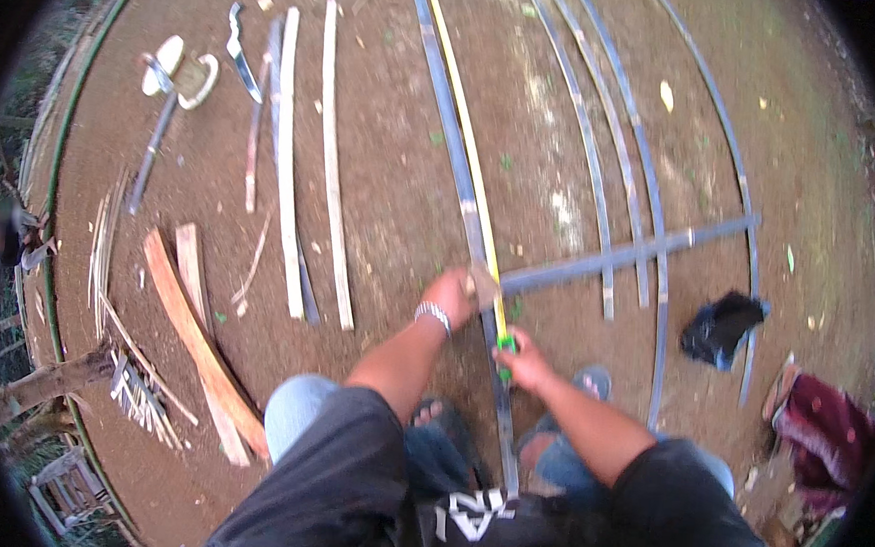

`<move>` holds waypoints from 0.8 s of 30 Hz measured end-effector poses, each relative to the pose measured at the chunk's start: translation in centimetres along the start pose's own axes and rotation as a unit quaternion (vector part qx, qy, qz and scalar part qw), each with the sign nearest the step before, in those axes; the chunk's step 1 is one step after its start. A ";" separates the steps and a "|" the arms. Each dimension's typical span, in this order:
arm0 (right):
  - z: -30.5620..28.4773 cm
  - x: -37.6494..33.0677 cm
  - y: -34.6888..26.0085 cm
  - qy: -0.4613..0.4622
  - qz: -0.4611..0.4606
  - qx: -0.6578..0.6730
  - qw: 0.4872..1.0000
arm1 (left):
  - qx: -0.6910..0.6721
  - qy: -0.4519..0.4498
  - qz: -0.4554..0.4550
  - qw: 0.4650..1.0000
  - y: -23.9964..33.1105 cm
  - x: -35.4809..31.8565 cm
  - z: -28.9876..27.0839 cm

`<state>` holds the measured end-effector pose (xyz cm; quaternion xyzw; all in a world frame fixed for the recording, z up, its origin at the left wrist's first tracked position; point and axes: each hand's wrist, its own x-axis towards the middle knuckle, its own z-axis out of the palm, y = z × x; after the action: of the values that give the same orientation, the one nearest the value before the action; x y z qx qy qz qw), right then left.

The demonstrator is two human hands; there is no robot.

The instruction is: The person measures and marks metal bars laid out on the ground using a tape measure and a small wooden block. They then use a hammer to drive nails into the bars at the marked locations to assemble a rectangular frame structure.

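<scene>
A long dark bamboo strip (pixel 453 139) runs from the far edge down between my feet. Along its right side lies the yellow blade of a tape measure, pulled out far away from me. My right hand (pixel 524 361) is closed around the tape measure's green case (pixel 506 346), over the near part of the strip. A little farther off, my left hand (pixel 453 293) is closed on the long strip, close to the yellow blade; its fingertips are partly blurred. A dark crosspiece (pixel 609 260) of bamboo extends rightward from beside this hand.
Several thin bamboo strips (pixel 591 133) lie right, some meeting the crosspiece. A black plastic bag (pixel 723 328) and maroon cloth (pixel 823 433) lie near right. Pale slats (pixel 286 164), a curved blade (pixel 242 61), an orange-brown board (pixel 189 319) and split sticks (pixel 139 396) lie left.
</scene>
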<state>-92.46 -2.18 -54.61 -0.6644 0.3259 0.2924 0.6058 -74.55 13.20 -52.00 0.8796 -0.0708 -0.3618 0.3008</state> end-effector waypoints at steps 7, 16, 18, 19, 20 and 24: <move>0.3 -0.9 -3.3 -0.023 0.004 -0.028 0.999 | 0.103 0.045 0.075 0.991 -0.7 -1.5 -0.9; -0.5 0.3 -3.1 0.031 -0.016 -0.075 0.997 | 0.109 0.040 0.133 0.984 -1.3 -1.2 -0.5; -0.6 -0.3 -4.6 0.053 -0.033 -0.123 0.990 | 0.113 0.039 0.143 0.983 -1.7 -1.2 -0.5; -0.6 -0.2 -4.8 0.047 -0.031 -0.123 0.991 | 0.111 0.039 0.142 0.983 -1.8 -1.2 -0.5; -0.8 -0.2 -5.1 0.042 -0.029 -0.123 0.991 | 0.108 0.038 0.142 0.983 -1.5 -1.3 -0.7; -1.0 1.1 -3.6 0.040 -0.019 -0.100 0.994 | 0.100 0.025 0.137 0.985 -1.3 -1.1 -0.8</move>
<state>-88.90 -3.07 -53.16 -0.7389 0.3063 0.2846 0.5285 -74.93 15.03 -51.61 0.8957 -0.2193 -0.2863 0.2602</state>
